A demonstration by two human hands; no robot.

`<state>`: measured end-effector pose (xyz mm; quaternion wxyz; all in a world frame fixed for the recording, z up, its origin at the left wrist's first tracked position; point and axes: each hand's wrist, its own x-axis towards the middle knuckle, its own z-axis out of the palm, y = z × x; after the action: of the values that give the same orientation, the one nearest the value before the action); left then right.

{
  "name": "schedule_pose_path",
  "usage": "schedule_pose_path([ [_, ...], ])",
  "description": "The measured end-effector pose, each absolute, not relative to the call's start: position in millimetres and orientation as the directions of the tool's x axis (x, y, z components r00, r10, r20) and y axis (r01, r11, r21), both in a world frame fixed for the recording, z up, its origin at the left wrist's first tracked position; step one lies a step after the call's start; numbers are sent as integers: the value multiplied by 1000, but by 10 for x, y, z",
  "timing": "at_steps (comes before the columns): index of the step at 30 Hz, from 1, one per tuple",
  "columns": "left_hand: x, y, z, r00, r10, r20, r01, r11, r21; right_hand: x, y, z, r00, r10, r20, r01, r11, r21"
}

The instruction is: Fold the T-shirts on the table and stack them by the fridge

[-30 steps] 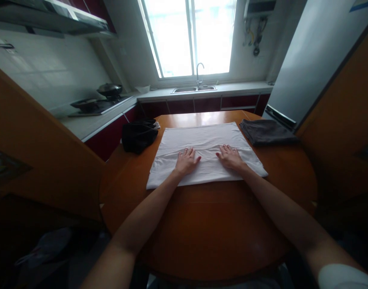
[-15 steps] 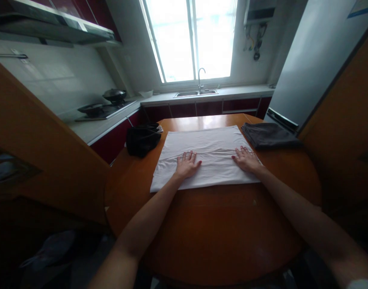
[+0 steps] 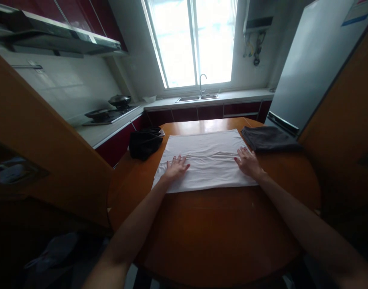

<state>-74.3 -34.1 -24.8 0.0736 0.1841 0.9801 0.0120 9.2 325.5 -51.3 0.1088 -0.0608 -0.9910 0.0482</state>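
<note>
A white cloth (image 3: pixel 208 174) lies spread in a rough rectangle on the round wooden table (image 3: pixel 220 237), with wrinkles running across its middle. My left hand (image 3: pixel 176 167) rests on its left part, palm down with the fingers apart. Near the right edge of the cloth, my right hand (image 3: pixel 249 161) lies flat with its fingers spread. Neither hand holds anything. The parts of the cloth under both palms are hidden.
A black cloth (image 3: pixel 144 143) lies crumpled at the table's left edge. At the back right is a folded dark grey cloth (image 3: pixel 269 138). Beyond the table stand a counter with a sink (image 3: pixel 197 97), a stove with pans (image 3: pixel 108 114) and a refrigerator (image 3: pixel 310 68).
My left hand has slid left across the white cloth. My right hand has shifted slightly to the right. The camera view has tilted up a little.
</note>
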Motion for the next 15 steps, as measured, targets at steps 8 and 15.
schedule_pose_path([
  [8,-383,-86,-319,-864,504,-26,500,861,92,205,2734,-576,-988,-72,137,-100,971,-215],
  [15,-227,127,-308,-759,642,112,651,745,143,371,2772,-575,-980,-115,162,-143,974,-177],
])
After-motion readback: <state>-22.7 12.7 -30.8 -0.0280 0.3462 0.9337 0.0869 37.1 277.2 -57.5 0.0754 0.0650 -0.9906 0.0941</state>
